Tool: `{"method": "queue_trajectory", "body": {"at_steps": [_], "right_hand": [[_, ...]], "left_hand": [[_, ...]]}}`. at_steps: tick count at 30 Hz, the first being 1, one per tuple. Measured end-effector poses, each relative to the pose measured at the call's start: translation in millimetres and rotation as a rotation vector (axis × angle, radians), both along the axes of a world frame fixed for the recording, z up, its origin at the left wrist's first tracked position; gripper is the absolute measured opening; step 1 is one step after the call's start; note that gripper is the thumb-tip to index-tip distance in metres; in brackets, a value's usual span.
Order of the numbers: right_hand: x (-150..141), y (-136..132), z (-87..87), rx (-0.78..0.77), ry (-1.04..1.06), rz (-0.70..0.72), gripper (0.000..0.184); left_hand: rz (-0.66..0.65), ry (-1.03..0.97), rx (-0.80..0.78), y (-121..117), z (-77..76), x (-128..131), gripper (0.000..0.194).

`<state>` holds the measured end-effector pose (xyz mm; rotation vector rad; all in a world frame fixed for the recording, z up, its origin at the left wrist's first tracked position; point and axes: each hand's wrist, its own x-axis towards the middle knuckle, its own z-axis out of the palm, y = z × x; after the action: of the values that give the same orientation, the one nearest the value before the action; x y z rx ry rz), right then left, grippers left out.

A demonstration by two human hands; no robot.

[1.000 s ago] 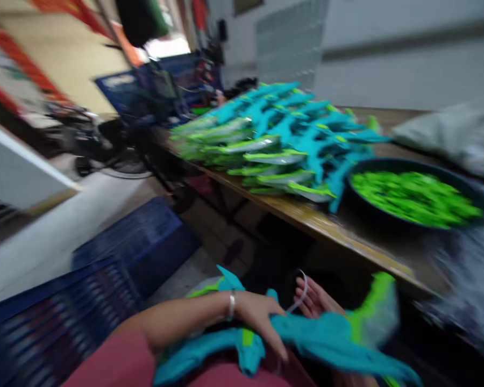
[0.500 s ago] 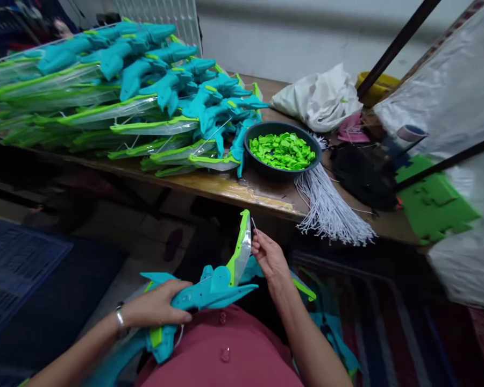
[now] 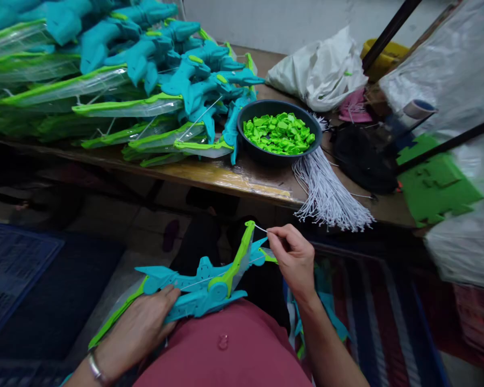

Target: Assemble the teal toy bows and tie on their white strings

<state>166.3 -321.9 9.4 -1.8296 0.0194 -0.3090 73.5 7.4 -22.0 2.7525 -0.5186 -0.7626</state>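
Observation:
A teal and green toy crossbow (image 3: 201, 282) lies across my lap. My left hand (image 3: 139, 328) grips its teal body near the rear, fingers closed over it. My right hand (image 3: 294, 258) pinches a thin white string (image 3: 260, 229) that runs to the tip of the green bow limb (image 3: 244, 247). A second strand of string crosses the toy's body.
A wooden table (image 3: 226, 180) ahead carries a big stack of finished toy crossbows (image 3: 116, 80), a dark bowl of green plastic parts (image 3: 278, 131), a bundle of white strings (image 3: 326, 196), a white bag (image 3: 318, 75) and green foam pieces (image 3: 435, 183). Blue crates sit on the floor at left.
The view swung from the floor and left side to the table. The toy tilted flatter on my lap, and my right hand moved to the limb tip with the string.

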Motion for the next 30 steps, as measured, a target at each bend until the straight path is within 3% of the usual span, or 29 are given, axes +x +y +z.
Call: {"method": "queue_trajectory", "body": {"at_steps": [4,8,16,30], "right_hand": [[2.7,7.8,0.5,-0.487,-0.207,0.007,0.014],[6.2,12.9,-4.9,-0.696,-0.276,-0.047,0.016],[12.2,15.1,-9.0,-0.775,-0.314,-0.081,0.016],[11.5,12.6,-9.2,-0.758,-0.305,-0.083,0.016]], "left_hand": [[-0.023,0.058,0.074,-8.3,9.4,1.2,0.042],[-0.001,0.066,0.066,-15.2,18.7,3.7,0.033],[0.028,0.042,-0.001,-19.1,24.9,4.9,0.025],[0.024,0.057,0.031,-23.6,28.2,6.0,0.032]]}}
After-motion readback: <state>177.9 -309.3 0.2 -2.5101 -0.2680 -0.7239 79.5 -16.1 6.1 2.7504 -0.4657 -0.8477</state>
